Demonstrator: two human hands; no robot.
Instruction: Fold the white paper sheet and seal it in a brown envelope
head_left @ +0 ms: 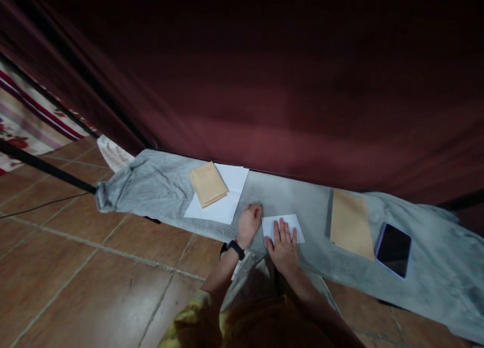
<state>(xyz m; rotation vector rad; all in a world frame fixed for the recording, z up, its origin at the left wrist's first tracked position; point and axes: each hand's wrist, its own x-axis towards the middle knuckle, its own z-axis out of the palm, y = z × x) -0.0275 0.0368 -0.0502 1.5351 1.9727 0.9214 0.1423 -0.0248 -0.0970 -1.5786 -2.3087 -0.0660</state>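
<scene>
A small folded sheet of white paper lies on the grey cloth in front of me. My right hand rests flat on it, fingers spread and pointing away from me. Just left of the paper, my left hand is closed with its fingers curled in; whether anything is inside them is hidden. A black band circles my left wrist. Further left, larger white sheets lie on the cloth, partly covered by a stack of tan envelopes.
Grey cloth covers the long narrow surface. To the right lie a tan envelope and a phone with a purple edge. A dark red curtain hangs behind. Tiled floor shows at the lower left, with a black pole beyond.
</scene>
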